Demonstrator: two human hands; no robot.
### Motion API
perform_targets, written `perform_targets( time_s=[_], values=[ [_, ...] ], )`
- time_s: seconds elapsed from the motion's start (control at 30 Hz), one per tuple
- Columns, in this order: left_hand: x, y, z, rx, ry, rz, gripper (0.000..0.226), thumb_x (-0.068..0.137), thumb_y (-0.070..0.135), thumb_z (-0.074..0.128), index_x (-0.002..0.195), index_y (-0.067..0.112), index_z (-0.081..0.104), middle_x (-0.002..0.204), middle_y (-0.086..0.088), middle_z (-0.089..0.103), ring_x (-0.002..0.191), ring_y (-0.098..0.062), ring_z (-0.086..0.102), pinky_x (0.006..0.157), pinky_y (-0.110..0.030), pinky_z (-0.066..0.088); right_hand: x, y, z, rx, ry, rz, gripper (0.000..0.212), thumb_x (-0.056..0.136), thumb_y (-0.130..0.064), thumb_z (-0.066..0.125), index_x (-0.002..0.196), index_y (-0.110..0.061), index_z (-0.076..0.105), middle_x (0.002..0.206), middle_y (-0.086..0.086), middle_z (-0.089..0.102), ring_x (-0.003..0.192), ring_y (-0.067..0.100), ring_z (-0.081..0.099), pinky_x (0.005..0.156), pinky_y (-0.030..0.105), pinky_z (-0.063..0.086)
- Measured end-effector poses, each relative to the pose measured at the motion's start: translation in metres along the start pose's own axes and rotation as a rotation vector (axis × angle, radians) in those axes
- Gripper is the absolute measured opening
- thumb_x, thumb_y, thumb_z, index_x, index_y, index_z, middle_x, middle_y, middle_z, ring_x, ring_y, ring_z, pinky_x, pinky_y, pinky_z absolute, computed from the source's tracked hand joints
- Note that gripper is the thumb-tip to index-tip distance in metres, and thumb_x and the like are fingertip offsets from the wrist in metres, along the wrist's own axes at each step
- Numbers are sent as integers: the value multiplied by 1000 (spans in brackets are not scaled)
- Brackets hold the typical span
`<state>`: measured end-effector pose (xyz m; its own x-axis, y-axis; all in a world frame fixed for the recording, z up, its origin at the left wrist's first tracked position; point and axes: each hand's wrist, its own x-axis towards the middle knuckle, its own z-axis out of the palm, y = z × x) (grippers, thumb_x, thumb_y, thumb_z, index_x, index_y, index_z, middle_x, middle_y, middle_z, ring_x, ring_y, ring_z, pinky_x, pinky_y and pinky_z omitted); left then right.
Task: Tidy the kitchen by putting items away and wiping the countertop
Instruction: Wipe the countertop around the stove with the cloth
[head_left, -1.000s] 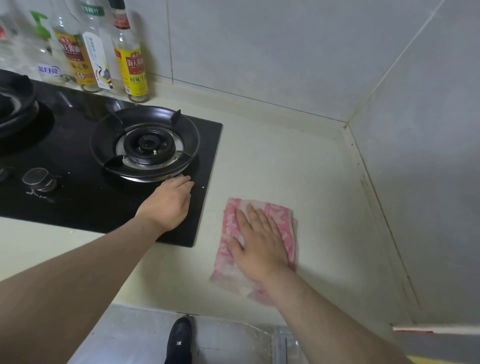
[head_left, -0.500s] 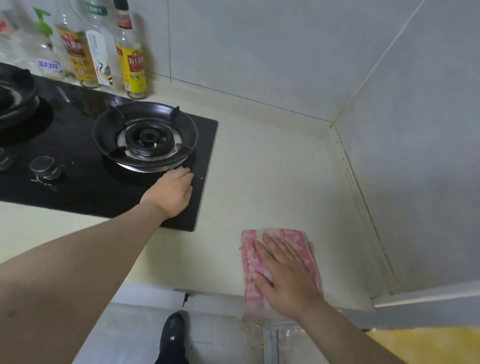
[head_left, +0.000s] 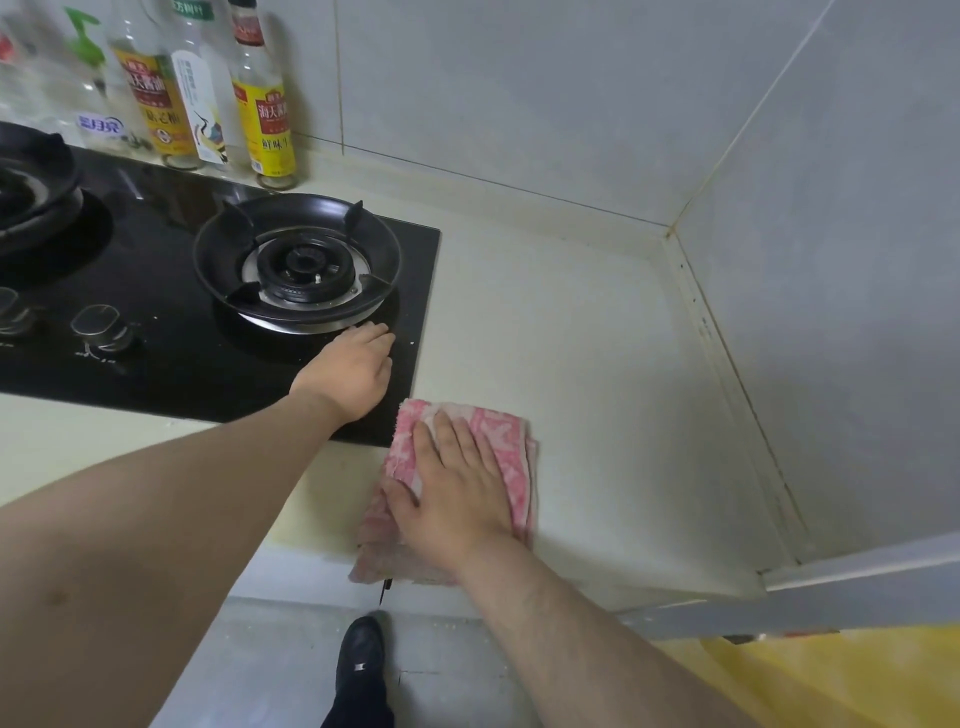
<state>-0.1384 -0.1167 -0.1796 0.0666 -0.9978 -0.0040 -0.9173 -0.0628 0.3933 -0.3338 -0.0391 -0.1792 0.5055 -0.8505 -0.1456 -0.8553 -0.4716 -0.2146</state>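
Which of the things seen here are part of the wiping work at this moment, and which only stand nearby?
In use:
- pink patterned cloth, pressed flat by the right hand
- cream countertop under it
- left hand, resting on the black gas hob

Standing by:
- burner ring
- control knob
- sauce bottles behind the hob
- black shoe below

Cloth (head_left: 511, 457): pink-and-white patterned, folded, lying flat at 7 o'clock of the bare cream bench (head_left: 571, 338). Long axis runs roughly 12-to-6, near end drooping over the bench's front edge.
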Motion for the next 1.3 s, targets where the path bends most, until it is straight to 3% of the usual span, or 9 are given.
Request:
perform_targets(
  time_s=[0.27, 0.67, 0.8, 0.93, 1.0, 1.03, 1.13, 1.2, 1.3],
  values=[
    [2, -5, 0, -12, -26, -7, 48, 102, 24, 36, 149, 11, 36, 158, -4, 29, 147, -18, 21, 121, -36, 17, -41, 47, -13, -35, -24, -98, 73, 97, -64, 24, 158, -30, 1, 165, -7, -10, 147, 5, -20, 118, 29, -17],
    [-10, 9, -17, -123, -102, -68, 54, 102, 35, 40, 151, 13, 32, 159, -1, 26, 148, -15, 19, 120, -31, 14, -44, 56, -22, -152, -160, -262, 78, 95, -66, 25, 156, -33, -11, 159, -12, -26, 146, 8, -28, 119, 35, -17],
    [-94, 17, -34, -350, 195, -103, 38, 98, 29, 49, 131, 13, 60, 135, 3, 57, 127, -7, 46, 103, -20, 37, -28, 22, -12, -132, -109, -250, 78, 96, -62, 19, 156, -25, -13, 160, -4, -26, 146, 12, -29, 118, 35, -21],
    [-215, 19, -20, -496, 575, -467, 23, 91, 30, 49, 89, 15, 66, 90, 8, 64, 85, -3, 55, 68, -16, 42, -18, 8, -7, -129, -169, -257, 86, 93, -68, 11, 154, -17, -21, 159, 5, -32, 146, 19, -32, 122, 42, -12],
    [-250, 6, 1, -532, 576, -756, 19, 91, 26, 61, 104, 13, 62, 105, 0, 63, 98, -19, 60, 77, -27, 48, -20, 14, -15, -152, -217, -326, 95, 87, -78, 8, 153, -17, -24, 156, 2, -39, 143, 18, -38, 121, 41, -15],
    [-258, -2, 9, -535, 490, -884, 39, 88, 25, 66, 123, 11, 55, 122, -6, 58, 113, -28, 56, 88, -36, 49, -21, 21, -19, -161, -234, -359, 99, 84, -80, 14, 153, -18, -22, 155, 0, -39, 142, 17, -39, 120, 40, -18],
    [-262, -18, 12, -598, 256, -963, 103, 79, 36, 77, 154, 16, 11, 161, -3, 19, 145, -26, 26, 113, -46, 32, -19, 30, -24, -275, -198, -437, 107, 78, -80, 36, 159, -16, 7, 163, 4, -14, 151, 23, -13, 119, 38, -6],
    [-253, -23, 6, -614, 325, -840, 106, 77, 35, 79, 153, 28, 6, 161, 7, 17, 143, -22, 28, 111, -42, 34, -19, 21, -21, -316, -242, -393, 108, 74, -84, 40, 152, -10, 35, 161, 10, 21, 148, 27, 23, 115, 37, 10],
    [-242, -24, 3, -656, 512, -739, 97, 74, 32, 82, 133, 62, 10, 142, 27, 29, 127, -11, 41, 100, -34, 41, -16, 4, -10, -297, -243, -372, 107, 76, -83, 39, 152, -8, 34, 160, 11, 28, 147, 27, 27, 115, 34, 8]
  ],
)
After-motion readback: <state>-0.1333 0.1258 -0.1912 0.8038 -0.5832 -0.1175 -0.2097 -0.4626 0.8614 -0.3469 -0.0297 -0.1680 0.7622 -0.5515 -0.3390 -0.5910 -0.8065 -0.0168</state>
